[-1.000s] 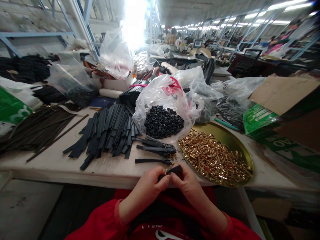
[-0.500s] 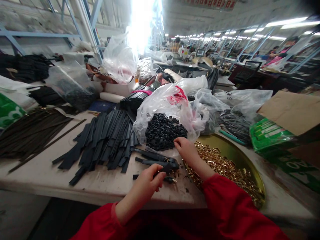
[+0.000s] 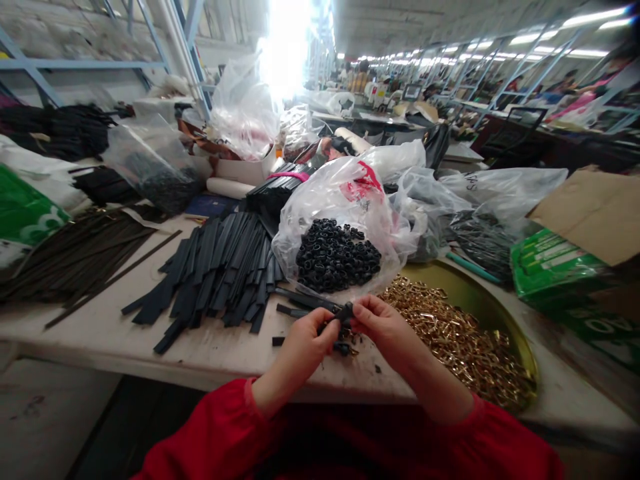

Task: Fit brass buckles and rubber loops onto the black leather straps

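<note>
My left hand (image 3: 306, 347) and my right hand (image 3: 384, 325) meet over the table's front edge. Both are closed on a short black strap piece (image 3: 343, 313) held between the fingertips. Just behind them lie a few finished black straps (image 3: 305, 301) on the table. A clear plastic bag of small black rings (image 3: 336, 256) sits right behind the hands. A round gold tray (image 3: 481, 298) heaped with gold metal buckles (image 3: 450, 333) stands to the right of my right hand.
A pile of black strips (image 3: 220, 273) lies left of the bag, thin dark strips (image 3: 75, 257) further left. Plastic bags (image 3: 490, 200), a green pack (image 3: 550, 267) and cardboard (image 3: 595, 207) crowd the right. Other people work at far tables.
My right hand came back from the bag of black rings to meet my left hand. My left hand lifted the strap piece off the table.
</note>
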`<state>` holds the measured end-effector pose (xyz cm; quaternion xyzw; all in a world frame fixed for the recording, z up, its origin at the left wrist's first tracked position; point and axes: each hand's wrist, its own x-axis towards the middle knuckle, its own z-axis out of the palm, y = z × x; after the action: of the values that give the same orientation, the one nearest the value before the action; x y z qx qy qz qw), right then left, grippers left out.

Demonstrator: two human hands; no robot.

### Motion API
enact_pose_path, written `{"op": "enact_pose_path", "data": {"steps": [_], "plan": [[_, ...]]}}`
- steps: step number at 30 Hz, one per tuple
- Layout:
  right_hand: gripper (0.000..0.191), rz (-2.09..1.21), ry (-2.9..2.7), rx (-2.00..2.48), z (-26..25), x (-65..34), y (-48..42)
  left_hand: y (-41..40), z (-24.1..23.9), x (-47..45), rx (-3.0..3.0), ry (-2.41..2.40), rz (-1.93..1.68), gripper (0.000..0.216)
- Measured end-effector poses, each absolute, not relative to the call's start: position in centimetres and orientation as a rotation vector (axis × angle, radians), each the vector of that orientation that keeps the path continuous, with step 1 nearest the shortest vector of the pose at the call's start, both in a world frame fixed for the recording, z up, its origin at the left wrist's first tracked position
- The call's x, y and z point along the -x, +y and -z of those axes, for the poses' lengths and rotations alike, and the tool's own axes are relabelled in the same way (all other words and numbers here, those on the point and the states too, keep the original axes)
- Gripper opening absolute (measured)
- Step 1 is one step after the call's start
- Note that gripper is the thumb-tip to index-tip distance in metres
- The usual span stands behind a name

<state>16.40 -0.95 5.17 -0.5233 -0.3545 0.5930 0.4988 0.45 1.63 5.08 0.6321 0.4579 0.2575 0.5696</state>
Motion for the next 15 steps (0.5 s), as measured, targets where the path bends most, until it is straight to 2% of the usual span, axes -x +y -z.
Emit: {"op": "enact_pose_path", "data": {"steps": [7, 11, 15], "plan": [[0.029, -1.441, -0.886, 1.223, -4.9, -15.4, -4.5, -1.1, -6.0, 0.1, -1.599, 0.984, -0.521, 0.017], [0.026, -1.395, -0.895, 1.226, -4.8, -14.9, -6.1, -2.2, -6.3, 0.2, -1.584, 0.904, -0.531, 0.029], [0.033, -1.456, -0.809, 1.079, -4.8, -14.3, -7.3, -2.6, -6.1, 0.5, -1.599, 0.949, -0.53, 0.023]]}}
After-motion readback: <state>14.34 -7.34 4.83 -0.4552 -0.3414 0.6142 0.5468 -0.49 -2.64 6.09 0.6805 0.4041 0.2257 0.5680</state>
